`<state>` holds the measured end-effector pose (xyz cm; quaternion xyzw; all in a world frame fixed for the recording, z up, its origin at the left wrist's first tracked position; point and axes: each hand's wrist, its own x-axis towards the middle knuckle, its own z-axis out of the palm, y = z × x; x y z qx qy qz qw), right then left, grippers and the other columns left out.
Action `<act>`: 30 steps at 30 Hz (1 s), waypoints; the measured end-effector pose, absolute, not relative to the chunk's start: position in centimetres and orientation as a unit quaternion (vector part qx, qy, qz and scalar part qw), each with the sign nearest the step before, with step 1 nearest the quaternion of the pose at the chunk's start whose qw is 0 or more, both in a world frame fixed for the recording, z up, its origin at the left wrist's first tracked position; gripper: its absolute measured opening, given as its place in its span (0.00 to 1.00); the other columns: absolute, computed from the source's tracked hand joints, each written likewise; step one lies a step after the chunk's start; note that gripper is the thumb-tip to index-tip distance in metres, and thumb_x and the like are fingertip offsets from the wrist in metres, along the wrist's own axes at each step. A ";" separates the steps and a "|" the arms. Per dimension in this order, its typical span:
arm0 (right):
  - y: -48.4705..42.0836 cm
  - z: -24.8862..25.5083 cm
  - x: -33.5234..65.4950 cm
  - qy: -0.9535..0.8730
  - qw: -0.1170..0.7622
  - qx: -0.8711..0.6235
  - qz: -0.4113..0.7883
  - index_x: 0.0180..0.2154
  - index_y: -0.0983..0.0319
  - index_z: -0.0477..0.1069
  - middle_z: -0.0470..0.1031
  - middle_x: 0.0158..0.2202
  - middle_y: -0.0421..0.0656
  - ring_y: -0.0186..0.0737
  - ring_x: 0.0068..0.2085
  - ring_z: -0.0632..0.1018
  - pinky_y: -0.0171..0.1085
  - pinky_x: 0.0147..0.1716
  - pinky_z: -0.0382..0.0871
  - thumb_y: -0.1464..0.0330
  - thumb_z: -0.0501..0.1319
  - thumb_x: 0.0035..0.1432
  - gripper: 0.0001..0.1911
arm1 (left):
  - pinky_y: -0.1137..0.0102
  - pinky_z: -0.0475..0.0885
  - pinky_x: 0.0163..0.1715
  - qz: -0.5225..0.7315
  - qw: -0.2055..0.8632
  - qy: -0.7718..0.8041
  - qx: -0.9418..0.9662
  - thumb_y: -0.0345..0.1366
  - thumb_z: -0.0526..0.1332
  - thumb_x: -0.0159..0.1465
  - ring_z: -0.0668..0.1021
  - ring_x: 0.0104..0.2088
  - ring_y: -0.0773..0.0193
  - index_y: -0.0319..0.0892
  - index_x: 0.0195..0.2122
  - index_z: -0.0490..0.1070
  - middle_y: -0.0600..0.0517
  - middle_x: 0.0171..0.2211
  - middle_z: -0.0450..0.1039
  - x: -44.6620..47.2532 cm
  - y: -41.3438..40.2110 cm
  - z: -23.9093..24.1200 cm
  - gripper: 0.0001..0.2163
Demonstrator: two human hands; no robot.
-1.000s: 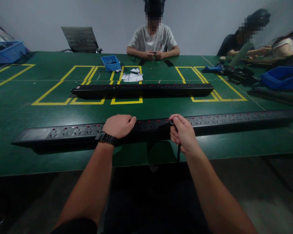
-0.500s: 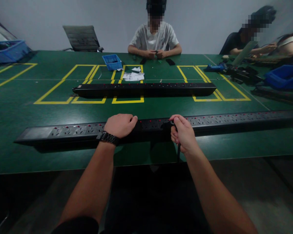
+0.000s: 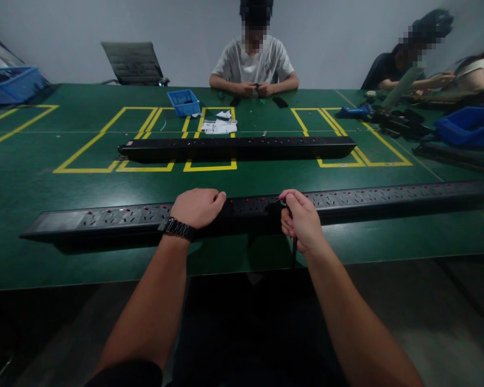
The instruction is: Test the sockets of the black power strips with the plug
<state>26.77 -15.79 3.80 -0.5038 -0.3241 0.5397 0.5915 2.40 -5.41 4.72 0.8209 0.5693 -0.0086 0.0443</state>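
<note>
A long black power strip [image 3: 371, 200] with several sockets and red dots lies across the near edge of the green table [image 3: 32, 188]. My left hand [image 3: 197, 207], with a dark watch on the wrist, rests curled over the strip's middle. My right hand [image 3: 302, 221] is closed round a thin dark tool or cord [image 3: 294, 248] that hangs down below the fist, its thumb pressed at the strip's top. What exactly it grips I cannot make out.
A second black power strip [image 3: 237, 148] lies further back over yellow floor-style markings. A small blue bin [image 3: 183, 102] and papers [image 3: 220, 126] sit beyond. A person in a white shirt [image 3: 253, 64] sits opposite; other people work at the right beside a blue crate [image 3: 468, 126].
Only the head camera shifts slightly; both hands stay in the same place on the near strip.
</note>
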 end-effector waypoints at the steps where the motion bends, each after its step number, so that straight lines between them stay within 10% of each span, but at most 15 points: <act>1: -15.8 3.8 26.8 -0.325 0.591 -0.504 0.539 0.40 0.55 0.68 0.56 0.13 0.27 0.27 0.10 0.53 0.26 0.10 0.45 0.62 0.58 0.68 0.05 | 0.60 0.66 0.33 -0.009 0.044 0.569 0.821 0.56 0.39 0.71 0.79 0.36 0.50 0.46 0.35 0.79 0.42 0.38 0.81 2.4 -5.4 4.7 0.31; 18: -15.8 3.6 26.5 -0.316 0.609 -0.495 0.533 0.40 0.55 0.67 0.55 0.13 0.27 0.27 0.10 0.53 0.27 0.10 0.45 0.61 0.58 0.68 0.06 | 0.61 0.68 0.35 -0.014 0.043 0.573 0.818 0.55 0.38 0.72 0.80 0.38 0.51 0.46 0.35 0.79 0.43 0.39 0.82 2.7 -5.5 5.1 0.32; 30: -17.4 12.7 29.6 -0.400 0.648 -0.497 0.417 0.41 0.54 0.68 0.51 0.15 0.29 0.26 0.11 0.52 0.30 0.12 0.45 0.57 0.58 0.71 0.08 | 0.62 0.69 0.35 -0.018 0.052 0.575 0.816 0.56 0.39 0.72 0.80 0.38 0.50 0.45 0.36 0.80 0.41 0.40 0.82 2.7 -5.6 5.3 0.32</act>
